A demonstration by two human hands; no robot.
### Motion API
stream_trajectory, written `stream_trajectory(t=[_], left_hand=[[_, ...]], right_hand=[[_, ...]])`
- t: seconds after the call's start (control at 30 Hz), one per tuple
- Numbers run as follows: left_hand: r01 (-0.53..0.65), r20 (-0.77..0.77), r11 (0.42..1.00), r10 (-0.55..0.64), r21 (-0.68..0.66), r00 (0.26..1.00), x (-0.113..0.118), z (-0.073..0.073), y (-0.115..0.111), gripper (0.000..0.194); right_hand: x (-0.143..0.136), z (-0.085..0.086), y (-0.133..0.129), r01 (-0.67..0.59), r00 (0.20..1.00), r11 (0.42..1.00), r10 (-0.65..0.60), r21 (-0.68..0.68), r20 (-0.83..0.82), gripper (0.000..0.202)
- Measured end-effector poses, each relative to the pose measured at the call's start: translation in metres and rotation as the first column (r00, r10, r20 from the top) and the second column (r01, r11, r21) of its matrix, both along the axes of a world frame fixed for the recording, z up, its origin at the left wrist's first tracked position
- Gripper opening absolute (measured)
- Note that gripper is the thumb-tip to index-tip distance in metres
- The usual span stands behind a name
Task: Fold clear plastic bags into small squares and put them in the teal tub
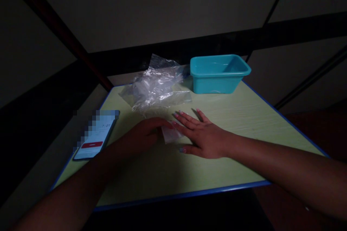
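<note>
A small folded piece of clear plastic [170,136] lies on the table between my hands. My left hand [150,130] is at its left side, fingers together and reaching over its top edge, with the thumb side partly hidden in shadow. My right hand [206,135] rests palm down with its fingers spread, the index fingertip touching the plastic's upper right part. Just beyond both hands sits a crumpled heap of clear plastic bags [159,88], shiny and loosely bunched.
A turquoise plastic basin [217,83] stands at the far right of the pale table [151,184], which has a blue edge. At the left lies a phone [94,139] with its screen lit. A dark panelled wall [168,11] rises behind the table.
</note>
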State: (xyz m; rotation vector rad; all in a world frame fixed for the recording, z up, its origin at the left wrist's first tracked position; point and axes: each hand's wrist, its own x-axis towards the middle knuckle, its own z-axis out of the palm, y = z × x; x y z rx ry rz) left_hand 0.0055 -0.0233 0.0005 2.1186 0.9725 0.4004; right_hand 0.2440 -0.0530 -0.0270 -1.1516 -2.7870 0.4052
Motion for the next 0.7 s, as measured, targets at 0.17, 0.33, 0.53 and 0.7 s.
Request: stream_trajectory(t=[0.17,0.33,0.53,0.7], left_hand=[[0.049,-0.157,0.916,0.015,0.398,0.988,0.001,-0.005,0.002,0.034],[0.167,-0.191,0.859,-0.082,0.484,0.978,0.002,-0.01,0.003,0.024],[0.319,-0.103,0.9,-0.302,0.297,0.948,-0.002,-0.013,0.008,0.026],[0.343,0.048,0.909,-0.364,0.236,0.93,-0.006,-0.016,0.014,0.022]], right_hand=[[-0.001,0.003,0.0,-0.003,1.0,1.0,0.003,-0.019,0.026,0.08],[0.0,0.004,0.0,-0.012,1.0,1.0,0.013,-0.022,0.025,0.08],[0.0,0.007,0.0,-0.025,0.998,0.999,0.028,-0.046,0.053,0.078],[0.0,0.006,-0.001,-0.057,0.997,0.997,0.059,-0.052,0.047,0.075]])
